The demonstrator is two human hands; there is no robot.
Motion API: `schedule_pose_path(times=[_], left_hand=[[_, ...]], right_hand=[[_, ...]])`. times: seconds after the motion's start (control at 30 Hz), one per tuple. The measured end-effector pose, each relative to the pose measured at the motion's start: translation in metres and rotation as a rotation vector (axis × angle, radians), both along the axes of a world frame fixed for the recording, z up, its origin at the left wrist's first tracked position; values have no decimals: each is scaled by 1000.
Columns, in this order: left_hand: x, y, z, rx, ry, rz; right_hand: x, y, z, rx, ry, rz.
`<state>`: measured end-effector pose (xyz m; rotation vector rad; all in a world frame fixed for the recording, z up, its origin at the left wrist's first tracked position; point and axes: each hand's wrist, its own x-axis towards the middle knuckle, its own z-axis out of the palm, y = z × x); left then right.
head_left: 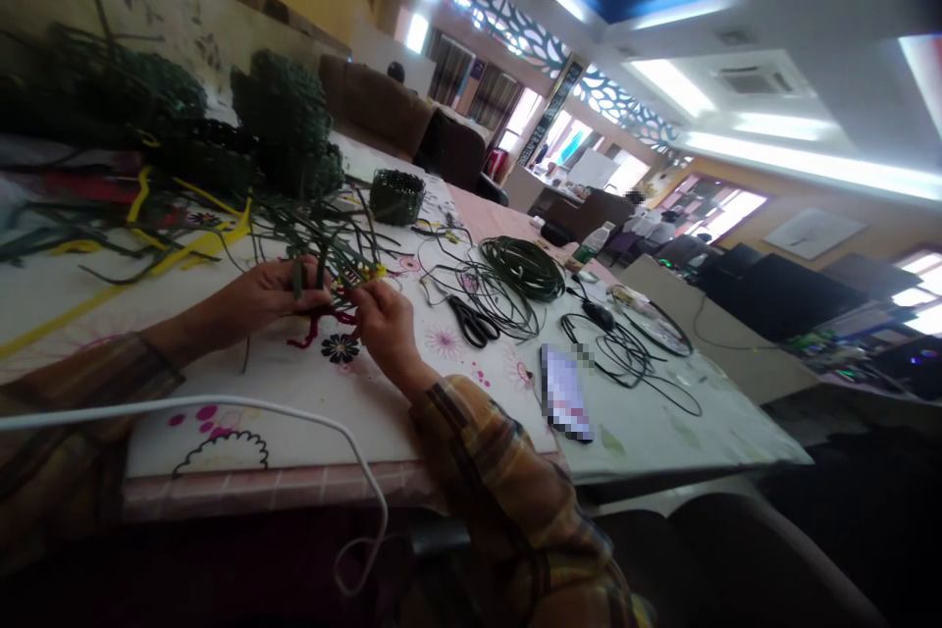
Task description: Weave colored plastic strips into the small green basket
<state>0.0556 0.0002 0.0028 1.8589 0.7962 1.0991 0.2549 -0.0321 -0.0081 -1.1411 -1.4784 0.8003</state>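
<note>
Dark green flat strips (324,234) fan out above and between my two hands, crossing one another, with a bit of yellow among them. My left hand (276,292) is closed on the green strips from the left side. From the right, my right hand (384,319) pinches the same bundle close to the yellow bit. A red twisted strip (303,338) hangs beneath the fingers, near the tablecloth. What lies inside each grip is partly hidden by the fingers. Black-handled scissors (473,322) lie to the right of my right hand.
Woven dark green baskets (284,108) and yellow strips (202,245) fill the left. A small woven cylinder (397,196) stands behind my hands. Rightward lie a green coil (522,267), black cable (610,339), a bottle (593,243) and a phone (565,392). A white cable (294,407) crosses in front.
</note>
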Motion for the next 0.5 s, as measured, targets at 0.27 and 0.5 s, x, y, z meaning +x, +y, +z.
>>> schedule_pose_path(times=[0.27, 0.5], left_hand=[[-4, 1, 4, -129, -36, -17], [-11, 6, 8, 31, 125, -14]], right_hand=[[-4, 5, -8, -285, 398, 187], [-5, 7, -10, -277, 415, 143]])
